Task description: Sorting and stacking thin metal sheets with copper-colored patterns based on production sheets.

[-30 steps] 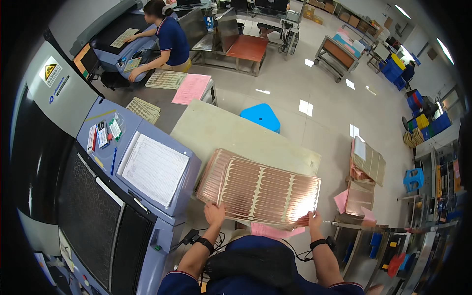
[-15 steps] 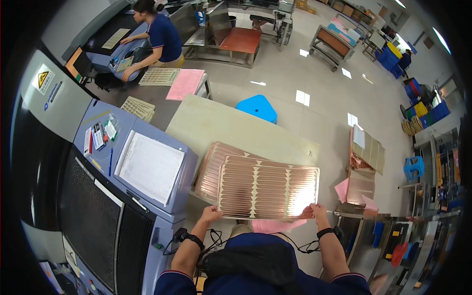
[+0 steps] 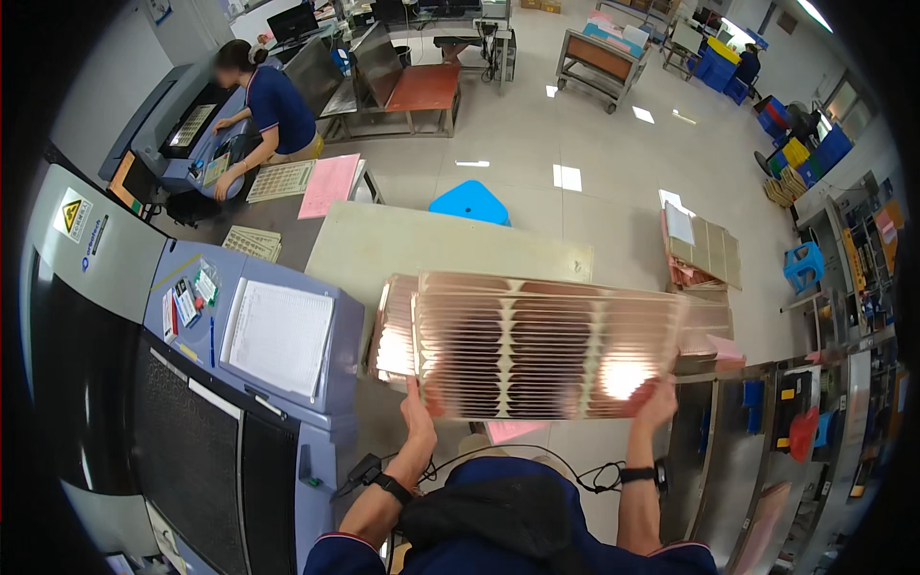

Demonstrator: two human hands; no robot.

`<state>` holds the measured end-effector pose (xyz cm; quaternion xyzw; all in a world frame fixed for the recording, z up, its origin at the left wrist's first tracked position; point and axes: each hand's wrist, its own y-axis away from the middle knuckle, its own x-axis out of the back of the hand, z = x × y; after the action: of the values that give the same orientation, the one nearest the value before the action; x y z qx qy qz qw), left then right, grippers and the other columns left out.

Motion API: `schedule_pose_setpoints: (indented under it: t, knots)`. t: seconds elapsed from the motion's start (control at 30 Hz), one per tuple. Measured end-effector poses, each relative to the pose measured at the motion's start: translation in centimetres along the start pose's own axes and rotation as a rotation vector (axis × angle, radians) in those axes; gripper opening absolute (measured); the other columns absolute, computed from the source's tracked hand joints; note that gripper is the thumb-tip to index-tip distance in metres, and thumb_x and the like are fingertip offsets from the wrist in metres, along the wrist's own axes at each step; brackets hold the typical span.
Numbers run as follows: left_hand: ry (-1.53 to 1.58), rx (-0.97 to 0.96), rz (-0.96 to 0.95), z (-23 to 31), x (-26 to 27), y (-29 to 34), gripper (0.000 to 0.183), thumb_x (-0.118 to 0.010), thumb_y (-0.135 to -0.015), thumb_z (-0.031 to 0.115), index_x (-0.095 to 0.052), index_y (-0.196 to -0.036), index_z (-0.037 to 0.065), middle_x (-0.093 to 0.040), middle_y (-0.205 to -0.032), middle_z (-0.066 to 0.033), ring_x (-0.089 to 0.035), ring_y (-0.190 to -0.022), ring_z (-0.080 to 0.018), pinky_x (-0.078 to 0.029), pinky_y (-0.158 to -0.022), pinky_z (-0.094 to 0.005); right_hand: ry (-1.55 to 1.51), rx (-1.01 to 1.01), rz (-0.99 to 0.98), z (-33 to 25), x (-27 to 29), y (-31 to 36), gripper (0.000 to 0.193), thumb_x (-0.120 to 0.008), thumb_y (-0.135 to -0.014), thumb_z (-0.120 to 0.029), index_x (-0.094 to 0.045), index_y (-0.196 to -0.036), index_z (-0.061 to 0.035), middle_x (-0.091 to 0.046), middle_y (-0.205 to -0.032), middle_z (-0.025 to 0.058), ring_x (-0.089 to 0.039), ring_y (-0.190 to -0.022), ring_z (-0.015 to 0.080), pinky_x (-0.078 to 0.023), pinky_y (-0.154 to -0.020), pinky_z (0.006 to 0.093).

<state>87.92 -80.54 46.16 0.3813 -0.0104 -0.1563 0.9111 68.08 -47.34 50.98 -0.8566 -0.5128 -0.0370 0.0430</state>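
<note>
Copper panel [image 3: 546, 345] is off the stack, held up w/ both hands over the tabletop [image 3: 450, 251], tilted toward the camera. Left hand [image 3: 419, 410] pinches the bottom edge at 7 o'clock; right hand [image 3: 657, 402] pinches it at 5 o'clock. More panels [image 3: 395, 326] lie beneath, at 9 o'clock. Lift looks done; placing it somewhere not yet done.
</note>
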Motion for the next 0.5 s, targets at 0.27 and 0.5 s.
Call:
schedule_pose_setpoints:
  t: [0.27,0.5]
  knots:
    - [0.107,0.213,-0.696,-10.9,-5.2,5.7,0.030,-0.039,-0.089,0.029,-0.050,-0.107,0.008,-0.054,-0.101,-0.0101,-0.052,-0.096,-0.0256,-0.047,-0.082,-0.0443,0.099,0.159,0.073,4.9,27.9,1.0,0.061,-0.027,-0.098,-0.046,-0.057,-0.101,0.0066,-0.060,-0.095,0.0124,-0.054,-0.085,0.0189,-0.043,-0.078,0.0311]
    - [-0.199,0.718,-0.813,-25.6,-9.2,13.5,0.032,-0.038,-0.087,0.037,-0.055,-0.101,0.014,-0.056,-0.095,-0.0054,-0.053,-0.085,-0.0235,-0.044,-0.080,-0.0431,0.259,0.049,0.723,5.6,47.4,12.5,0.067,-0.025,-0.098,-0.048,-0.050,-0.113,0.0121,-0.059,-0.104,0.0176,-0.055,-0.094,0.0232,-0.043,-0.086,0.0332]
